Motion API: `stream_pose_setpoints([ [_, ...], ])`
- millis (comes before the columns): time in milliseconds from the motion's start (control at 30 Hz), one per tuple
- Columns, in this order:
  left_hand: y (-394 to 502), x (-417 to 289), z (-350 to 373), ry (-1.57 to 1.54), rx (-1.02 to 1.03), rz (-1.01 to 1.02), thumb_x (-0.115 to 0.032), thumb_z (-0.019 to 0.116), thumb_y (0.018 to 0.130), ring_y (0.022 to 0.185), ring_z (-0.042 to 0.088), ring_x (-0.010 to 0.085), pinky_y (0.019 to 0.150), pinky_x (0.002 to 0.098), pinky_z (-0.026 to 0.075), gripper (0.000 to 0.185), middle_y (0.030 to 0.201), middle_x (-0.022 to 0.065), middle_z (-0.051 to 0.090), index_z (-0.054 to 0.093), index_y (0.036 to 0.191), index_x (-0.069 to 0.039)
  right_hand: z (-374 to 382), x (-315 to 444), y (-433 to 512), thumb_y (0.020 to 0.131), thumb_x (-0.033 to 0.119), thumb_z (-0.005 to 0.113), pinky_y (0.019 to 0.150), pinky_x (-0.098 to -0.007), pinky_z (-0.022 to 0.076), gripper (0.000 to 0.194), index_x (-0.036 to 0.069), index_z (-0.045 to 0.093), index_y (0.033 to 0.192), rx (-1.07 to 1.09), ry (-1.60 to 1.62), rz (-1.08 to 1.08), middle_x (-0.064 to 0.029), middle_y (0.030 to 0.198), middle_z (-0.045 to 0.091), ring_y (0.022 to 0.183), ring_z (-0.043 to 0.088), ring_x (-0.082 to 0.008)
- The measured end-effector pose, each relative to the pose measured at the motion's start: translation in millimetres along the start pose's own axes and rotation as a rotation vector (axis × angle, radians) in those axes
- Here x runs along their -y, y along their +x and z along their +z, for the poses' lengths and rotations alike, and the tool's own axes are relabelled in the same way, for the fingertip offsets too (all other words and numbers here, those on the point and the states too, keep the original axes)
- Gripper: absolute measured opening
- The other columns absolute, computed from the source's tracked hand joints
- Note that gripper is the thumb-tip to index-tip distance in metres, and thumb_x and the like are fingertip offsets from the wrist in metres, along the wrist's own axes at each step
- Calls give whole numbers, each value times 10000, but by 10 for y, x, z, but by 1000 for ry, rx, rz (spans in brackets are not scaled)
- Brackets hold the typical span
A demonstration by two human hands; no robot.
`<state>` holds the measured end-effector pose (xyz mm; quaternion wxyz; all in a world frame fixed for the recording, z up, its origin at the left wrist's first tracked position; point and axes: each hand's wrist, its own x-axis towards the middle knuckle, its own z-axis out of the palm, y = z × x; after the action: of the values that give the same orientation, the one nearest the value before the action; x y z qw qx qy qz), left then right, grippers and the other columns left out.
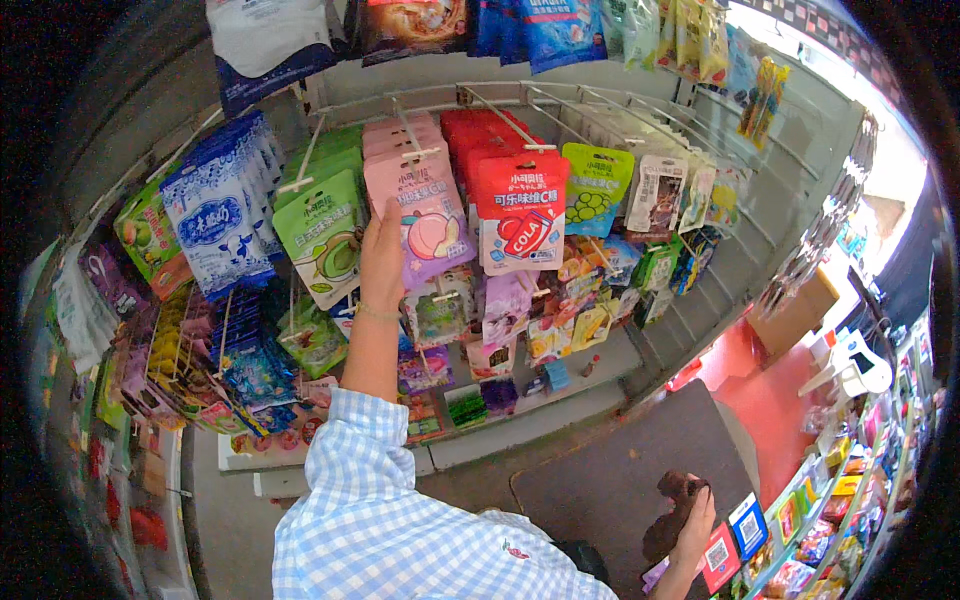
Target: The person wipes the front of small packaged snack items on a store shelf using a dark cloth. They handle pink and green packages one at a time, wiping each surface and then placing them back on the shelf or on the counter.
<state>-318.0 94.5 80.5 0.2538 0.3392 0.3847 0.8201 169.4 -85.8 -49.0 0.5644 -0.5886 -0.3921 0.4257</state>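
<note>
My left hand point(382, 259) reaches up to the rack and grips the left edge of a pink and purple peach candy bag point(435, 225). The bag still hangs at the front of its hook. To its left hangs a green candy bag point(321, 247) with an avocado picture. On the other side is a red and white cola candy bag point(523, 214). Low at the right, my right hand point(697, 521) is beside the display shelf, above a dark floor mat point(600, 465). A dark patch at its fingertips could be a thing or a shadow.
Blue and white milk candy bags point(217, 217) hang left; a lime green grape candy bag point(598, 187) hangs right. Large packets point(562, 34) hang overhead. Two payment-code signs point(720, 556) stand on the shelf at lower right. A cardboard box point(795, 311) sits farther back.
</note>
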Motion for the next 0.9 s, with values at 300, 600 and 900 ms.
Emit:
stream_pose_setpoints([
  [300,-139,555,-793,61,226,-93,-300,532,963,1221,437,217,1072,399,302,431,1325,83,478,462,1317,-65,-181,-238,-415,854,274,680,810,-285,484,374,-17,652,1087,-64,17,148,-71,956,688,884,630,-173],
  [600,-1239,541,-198,-148,9,-118,-256,578,941,1374,293,297,1140,505,266,596,1467,119,318,303,1431,-58,-1308,-1760,-1071,712,229,725,944,-353,449,709,-32,459,1316,-641,-233,361,-191,1191,595,1078,585,-264],
  [900,-1690,490,460,-196,232,-151,-196,538,955,1267,426,282,1070,462,353,433,1386,120,443,421,1344,-44,-1650,-1974,-761,639,376,736,1011,-400,413,530,145,688,1114,-641,-748,590,-257,1223,495,1158,497,-380],
])
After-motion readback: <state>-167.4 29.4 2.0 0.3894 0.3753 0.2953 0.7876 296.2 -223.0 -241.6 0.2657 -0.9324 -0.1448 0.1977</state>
